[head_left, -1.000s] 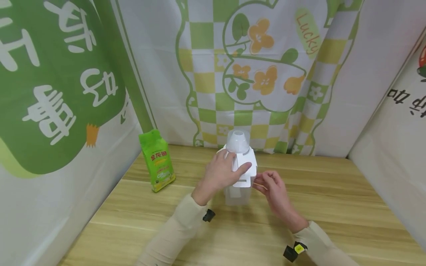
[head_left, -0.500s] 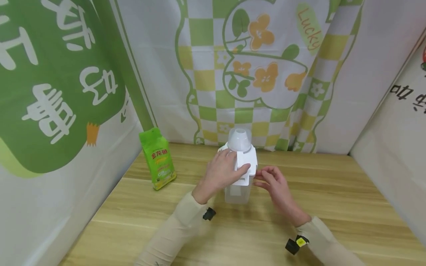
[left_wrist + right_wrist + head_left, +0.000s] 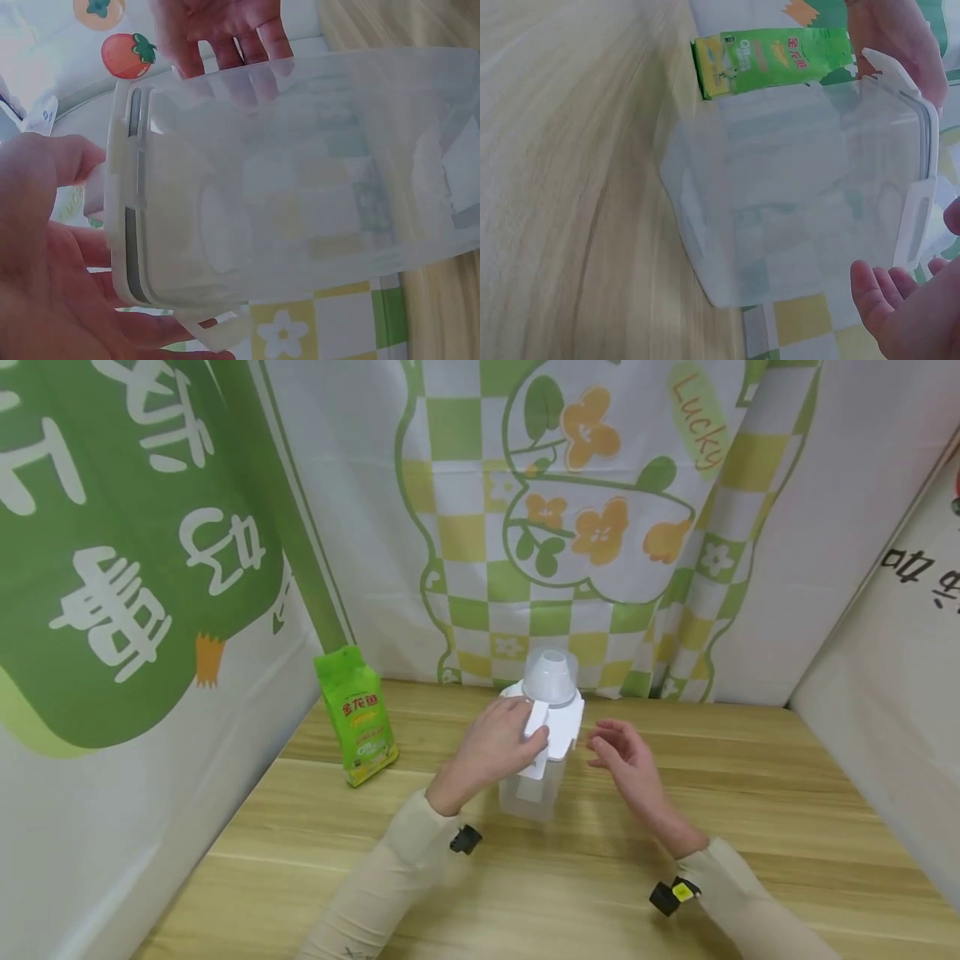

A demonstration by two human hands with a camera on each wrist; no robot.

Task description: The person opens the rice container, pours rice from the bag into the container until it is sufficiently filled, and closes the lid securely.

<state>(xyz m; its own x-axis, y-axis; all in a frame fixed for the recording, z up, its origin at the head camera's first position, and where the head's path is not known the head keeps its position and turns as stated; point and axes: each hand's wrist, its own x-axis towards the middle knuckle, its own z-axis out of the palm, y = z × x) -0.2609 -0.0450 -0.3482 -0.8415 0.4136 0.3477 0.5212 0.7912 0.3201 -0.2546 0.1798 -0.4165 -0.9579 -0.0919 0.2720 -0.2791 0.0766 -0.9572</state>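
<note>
A clear plastic storage container (image 3: 527,800) with a white lid (image 3: 564,727) stands on the table, slightly turned. On the lid sits a clear cup-shaped cap (image 3: 551,675) over a white spout. My left hand (image 3: 491,737) grips the lid from the left, thumb toward the front and fingers over the top. In the left wrist view its fingers reach round to a latch flap (image 3: 219,330) that stands out from the rim. My right hand (image 3: 628,762) is just right of the lid, fingers loosely bent, holding nothing. The right wrist view shows another raised flap (image 3: 889,69) beside the left hand.
A green and yellow food bag (image 3: 360,718) stands upright at the left on the wooden table (image 3: 720,777). A checkered, flowered curtain (image 3: 480,527) hangs right behind the container. Printed cloth walls (image 3: 885,693) close in both sides.
My right hand has come away from the lid's right side and moved slightly right. The container has turned, and its lid has shifted a little to the right under my left hand.
</note>
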